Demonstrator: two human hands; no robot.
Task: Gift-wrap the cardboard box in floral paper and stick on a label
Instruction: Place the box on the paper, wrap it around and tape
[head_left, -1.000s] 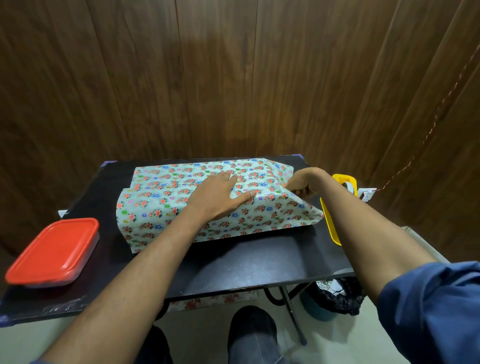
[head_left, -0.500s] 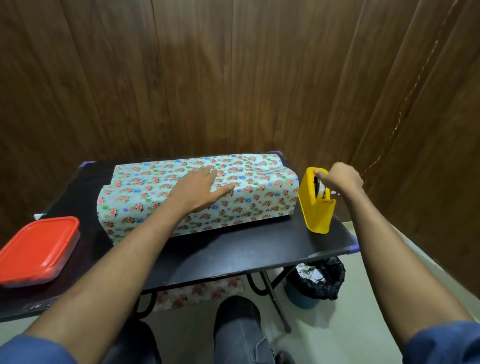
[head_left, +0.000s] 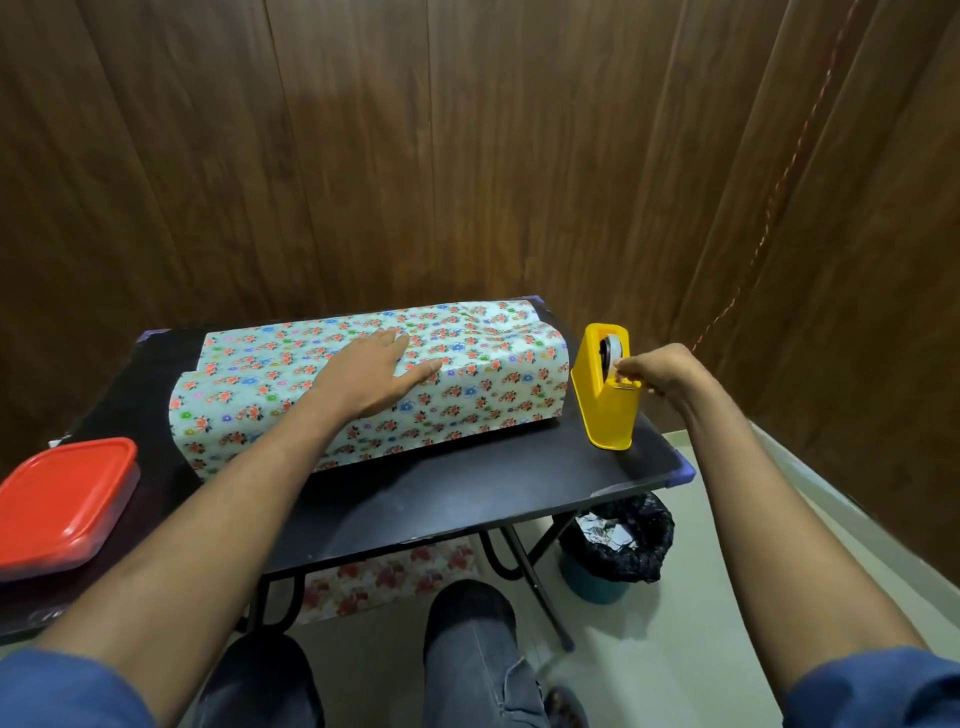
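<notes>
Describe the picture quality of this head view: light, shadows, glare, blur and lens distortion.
Head view: light is soft and even, brightest on the wooden wall panels; the wrapped box throws a faint shadow on the black table, which shows a dull sheen; wide-angle distortion bows the wall seams and stretches both forearms; left hand, right hand and yellow tape dispenser are reasonably sharp, with no clear motion blur.

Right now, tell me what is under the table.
Under the black table: its folding metal legs, a sheet of floral paper on the floor, and a bin lined with a black bag holding paper scraps. The tabletop and the person's knees cover the rest.
</notes>
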